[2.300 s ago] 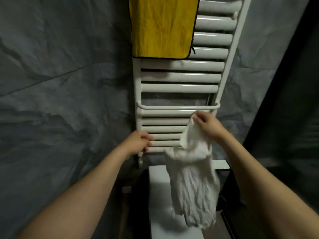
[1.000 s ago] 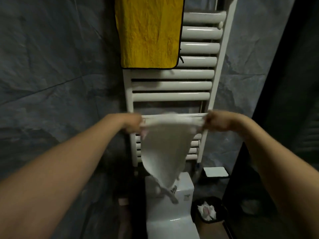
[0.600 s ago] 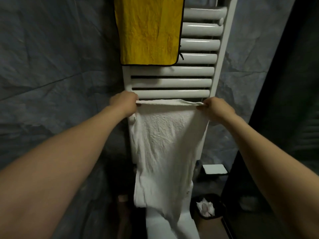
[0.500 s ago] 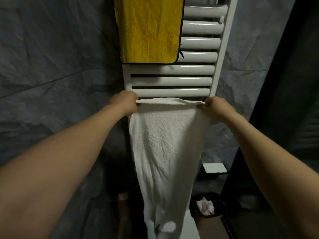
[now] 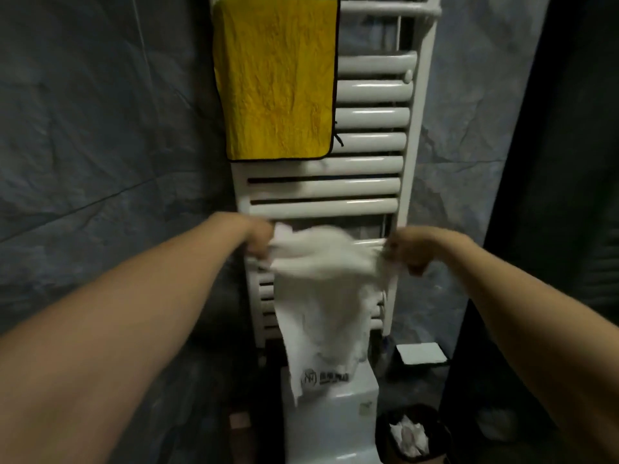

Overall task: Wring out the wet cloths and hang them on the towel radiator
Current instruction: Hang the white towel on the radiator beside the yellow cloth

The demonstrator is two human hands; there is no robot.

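Two hands, left hand [image 5: 259, 241] and right hand [image 5: 407, 251], set wide apart at mid-frame, each grip a top corner of the blurred white cloth [image 5: 321, 296] in front of the white towel radiator [image 5: 368, 187], below the yellow cloth [image 5: 276, 78] at upper centre.

A home bathroom, dimly lit. A tall white towel radiator [image 5: 368, 189] with rows of horizontal bars is fixed to a wall [image 5: 100, 128] of large grey, marble-veined tiles, and a yellow cloth [image 5: 274, 78] hangs over its upper bars. Directly below stands a white toilet cistern [image 5: 335, 413], with a small dark waste bin [image 5: 435, 426] holding crumpled tissue [image 5: 408, 437] on the floor beside it.
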